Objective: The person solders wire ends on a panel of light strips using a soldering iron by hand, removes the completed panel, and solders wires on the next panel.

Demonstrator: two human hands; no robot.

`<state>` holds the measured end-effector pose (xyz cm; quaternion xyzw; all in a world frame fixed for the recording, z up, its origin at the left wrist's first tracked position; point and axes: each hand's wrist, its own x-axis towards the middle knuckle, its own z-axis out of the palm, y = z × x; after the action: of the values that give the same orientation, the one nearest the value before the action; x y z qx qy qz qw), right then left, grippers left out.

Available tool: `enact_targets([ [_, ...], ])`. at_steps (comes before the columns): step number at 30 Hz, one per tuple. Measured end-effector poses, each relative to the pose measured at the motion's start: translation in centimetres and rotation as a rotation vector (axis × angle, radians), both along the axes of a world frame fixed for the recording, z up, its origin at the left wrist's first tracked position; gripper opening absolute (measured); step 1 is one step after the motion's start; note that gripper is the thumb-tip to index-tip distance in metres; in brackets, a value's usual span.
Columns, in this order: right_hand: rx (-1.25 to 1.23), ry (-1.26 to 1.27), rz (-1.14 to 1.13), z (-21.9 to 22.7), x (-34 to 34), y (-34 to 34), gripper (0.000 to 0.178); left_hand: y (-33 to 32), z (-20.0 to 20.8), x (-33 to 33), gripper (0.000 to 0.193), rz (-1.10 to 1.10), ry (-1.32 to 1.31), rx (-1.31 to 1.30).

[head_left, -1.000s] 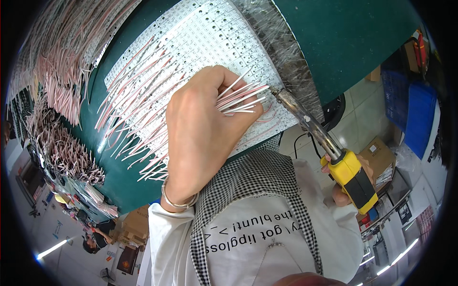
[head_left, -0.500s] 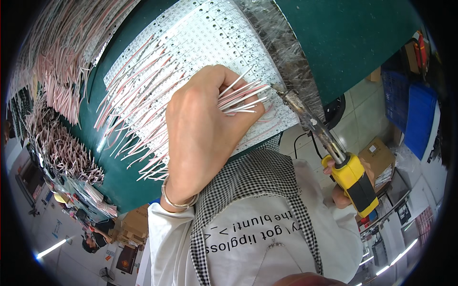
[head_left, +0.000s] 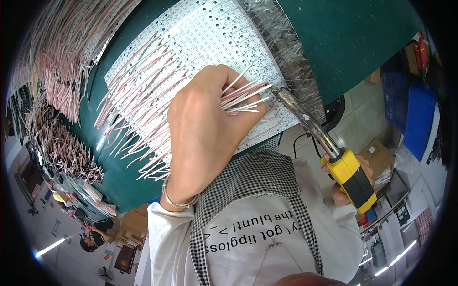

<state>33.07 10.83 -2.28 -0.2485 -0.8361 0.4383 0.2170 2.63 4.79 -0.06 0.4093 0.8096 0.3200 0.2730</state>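
Observation:
My left hand [head_left: 202, 126] is closed round a small bundle of red and white wires [head_left: 243, 97], whose ends stick out to the right between thumb and fingers. Under it lies a white panel of circuit boards [head_left: 205, 33] with rows of small holes. Many more wires [head_left: 138, 95] run across the panel's left part. My right hand [head_left: 341, 193] grips the yellow and black handle of a soldering iron [head_left: 353, 178]. Its stained metal barrel slants up to the left, and the tip is at the wire ends and the board, though exact contact I cannot tell.
A large heap of red and white wires [head_left: 62, 90] and a pile of short wires [head_left: 62, 138] cover the left of the green table [head_left: 353, 38]. Clear plastic wrap [head_left: 281, 47] lies beside the panel. Blue crates [head_left: 415, 109] and a cardboard box [head_left: 377, 155] stand at right.
The left hand and its wires have shifted slightly right. The soldering iron has moved a little up and left, its tip now nearer the wire ends.

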Motion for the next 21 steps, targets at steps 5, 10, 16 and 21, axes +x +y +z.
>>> enact_targets([
  [5, -0.063, 0.044, 0.008, 0.43, -0.49, 0.22, 0.078, -0.07, 0.04, -0.28, 0.013, -0.020, 0.021, 0.005],
  [10, -0.050, 0.102, -0.072, 0.14, -0.23, -0.38, 0.077, 0.05, 0.04, -0.19, 0.013, -0.023, -0.007, -0.002],
  [16, -0.013, 0.093, 0.032, 0.22, 0.12, 0.06, 0.074, -0.17, 0.07, 0.08, 0.015, -0.041, 0.039, -0.001],
  [21, -0.059, 0.063, 0.023, 0.36, 0.03, -0.16, 0.075, -0.23, 0.08, 0.43, 0.016, -0.021, 0.035, -0.007],
])
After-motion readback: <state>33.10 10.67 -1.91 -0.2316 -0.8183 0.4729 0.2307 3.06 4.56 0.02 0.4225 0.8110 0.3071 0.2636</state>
